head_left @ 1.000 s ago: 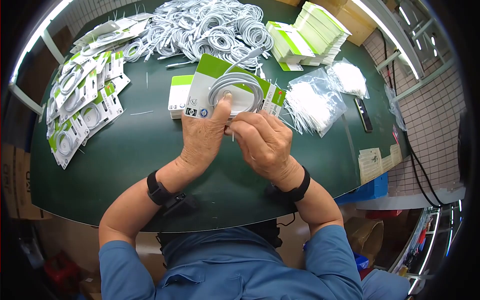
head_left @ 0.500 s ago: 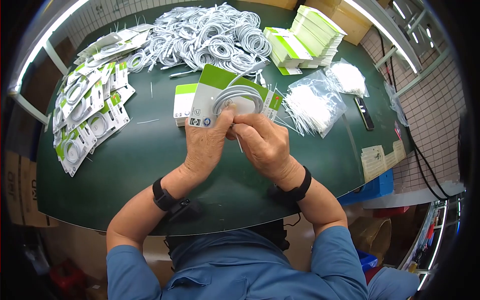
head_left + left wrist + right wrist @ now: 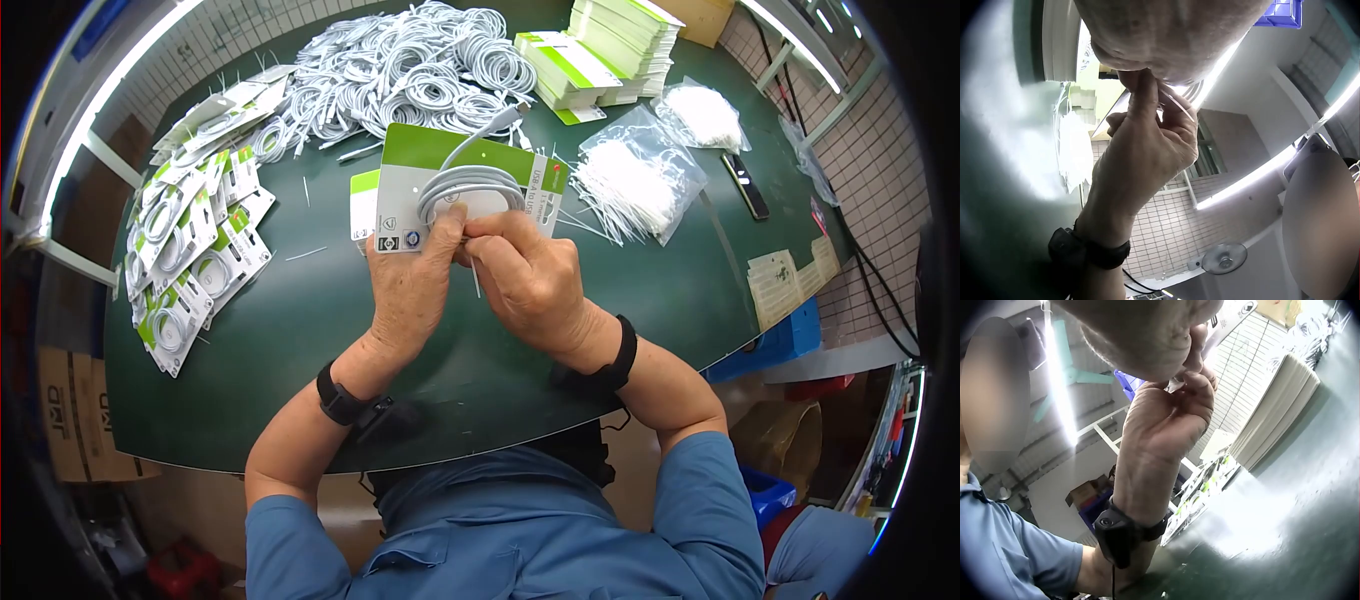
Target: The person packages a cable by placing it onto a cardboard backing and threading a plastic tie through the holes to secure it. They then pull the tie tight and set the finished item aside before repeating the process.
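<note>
In the head view a green and white card (image 3: 404, 180) is held up above the table, a coiled white cable (image 3: 470, 178) lying against its front. My left hand (image 3: 412, 290) grips the card's lower left part, its thumb pressing on the coil. At the coil's lower edge my right hand (image 3: 530, 275) pinches a thin white tie (image 3: 476, 280), whose end hangs down below the fingertips. The left wrist view also shows the tie (image 3: 1177, 105) at the right hand's (image 3: 1141, 144) fingers. How the tie runs behind the card is hidden.
A heap of coiled cables (image 3: 410, 75) lies at the back. Carded cables (image 3: 190, 230) are piled at the left, and stacked cards (image 3: 625, 50) stand back right. Bags of white ties (image 3: 640, 180), a phone (image 3: 745, 186) and a card stack (image 3: 364, 205) lie nearby.
The head view has shifted, so the table's things sit differently in it. Both hands keep their hold on the card, cable and tie, with the right fingers slightly moved.
</note>
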